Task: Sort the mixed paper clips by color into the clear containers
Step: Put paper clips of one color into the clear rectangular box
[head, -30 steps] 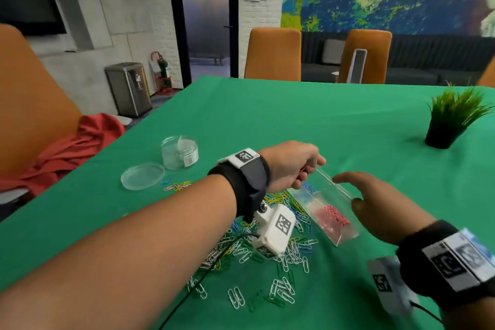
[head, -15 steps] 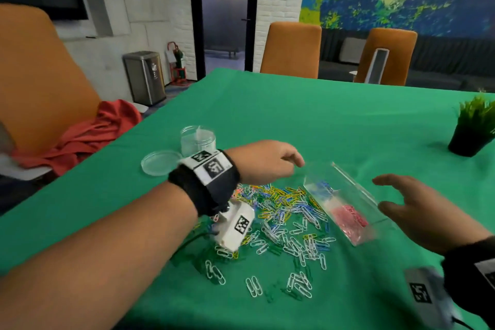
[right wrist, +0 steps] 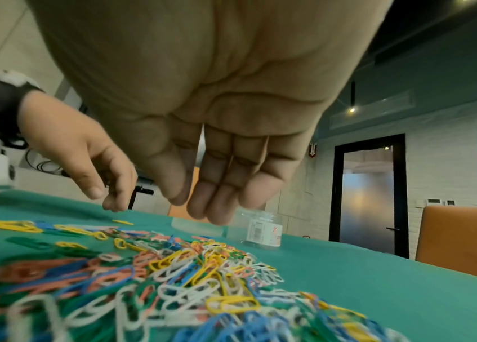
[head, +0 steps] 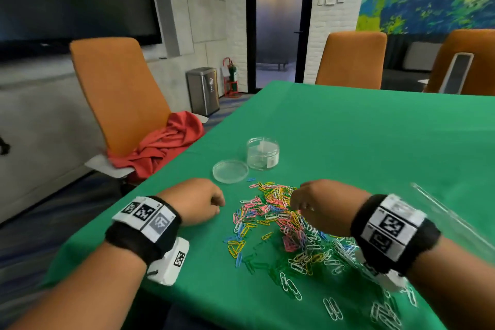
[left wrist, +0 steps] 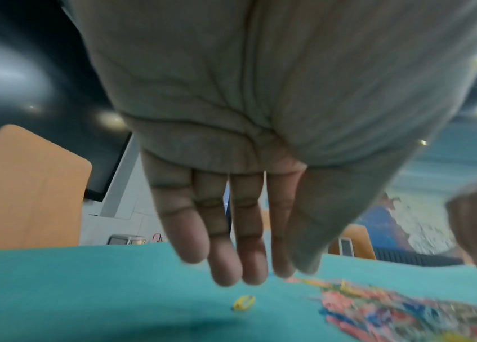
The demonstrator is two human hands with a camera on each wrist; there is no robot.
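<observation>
A heap of mixed colored paper clips lies on the green table. My right hand hovers over the heap's middle, fingers hanging loosely down; the right wrist view shows the right hand holding nothing above the clips. My left hand hangs just left of the heap with straight fingers, empty in the left wrist view. A clear rectangular container shows blurred at the right edge, behind my right wrist. A round clear jar and its lid sit beyond the heap.
Stray white clips lie near the table's front edge. An orange chair with a red cloth stands at the left. More orange chairs stand at the far side. The table edge runs close under my left wrist.
My left hand let go of the rectangular container and drew back to the left of the heap. My right hand left the container and came over the clips. The view swung left.
</observation>
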